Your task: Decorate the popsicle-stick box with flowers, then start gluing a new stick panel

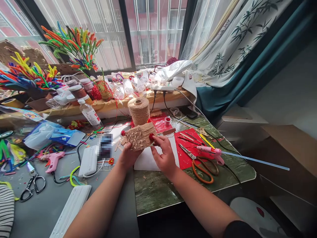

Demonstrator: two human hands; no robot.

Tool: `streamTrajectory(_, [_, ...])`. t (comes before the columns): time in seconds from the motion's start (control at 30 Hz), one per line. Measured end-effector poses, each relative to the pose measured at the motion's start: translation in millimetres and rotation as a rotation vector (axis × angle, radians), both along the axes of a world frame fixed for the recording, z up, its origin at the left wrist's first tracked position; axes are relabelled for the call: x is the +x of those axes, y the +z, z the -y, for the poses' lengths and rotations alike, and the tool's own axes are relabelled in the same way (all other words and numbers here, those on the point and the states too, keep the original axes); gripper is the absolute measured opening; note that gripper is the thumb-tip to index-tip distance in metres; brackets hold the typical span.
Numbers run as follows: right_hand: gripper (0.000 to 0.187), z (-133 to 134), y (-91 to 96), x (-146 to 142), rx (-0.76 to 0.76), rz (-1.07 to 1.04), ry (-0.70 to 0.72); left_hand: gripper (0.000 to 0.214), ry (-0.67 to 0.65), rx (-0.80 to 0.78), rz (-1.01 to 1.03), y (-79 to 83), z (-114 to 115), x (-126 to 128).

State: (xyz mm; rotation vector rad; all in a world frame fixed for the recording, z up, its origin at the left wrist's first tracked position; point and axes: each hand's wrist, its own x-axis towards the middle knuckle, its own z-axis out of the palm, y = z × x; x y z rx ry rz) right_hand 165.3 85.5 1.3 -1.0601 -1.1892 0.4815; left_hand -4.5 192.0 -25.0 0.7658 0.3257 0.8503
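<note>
A block-like piece wrapped in twine [140, 135] is held up above the white paper [156, 159]. Tan flakes cover its left part, and small red decorations sit at its two ends. My left hand [128, 154] grips the lower left side, its fingers partly hidden underneath. At the other end, my right hand [165, 153] has its fingertips on the red decoration [151, 136], with the thumb spread near the piece's lower edge. Directly behind stands a large spool of twine [139, 110].
On red sheets at right lie orange-handled scissors [204, 170] and a pink glue gun [210, 150] with a long glue stick. Black scissors [33, 185], another pink glue gun [53, 162] and a white power bank-like block [88, 160] lie left. Bottles [90, 114] and pipe-cleaner bunches [74, 43] stand near the window.
</note>
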Motion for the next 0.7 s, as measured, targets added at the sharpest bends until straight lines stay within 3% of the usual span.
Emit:
streamTrajectory(0.13, [0.057, 3.0, -7.8, 0.9, 0.024, 0.311, 0.043, 0.064, -0.014, -0.082, 0.074, -0.2, 0.6, -1.0])
streamTrajectory(0.27, [0.065, 5.2, -12.5, 0.9, 0.065, 0.480, 0.073, 0.060, -0.018, -0.140, 0.116, -3.3, 3.4, 1.8])
streamTrajectory(0.53, [0.039, 0.5, 4.7, 3.7, 0.174, 0.359, -0.050, 0.061, -0.041, -0.145, 0.144, 0.3, 4.7, 3.2])
streamTrajectory(0.7, [0.045, -1.8, -0.8, 11.0, 0.233, 0.468, -0.112, 0.062, -0.028, -0.157, 0.116, -1.3, 4.6, 3.9])
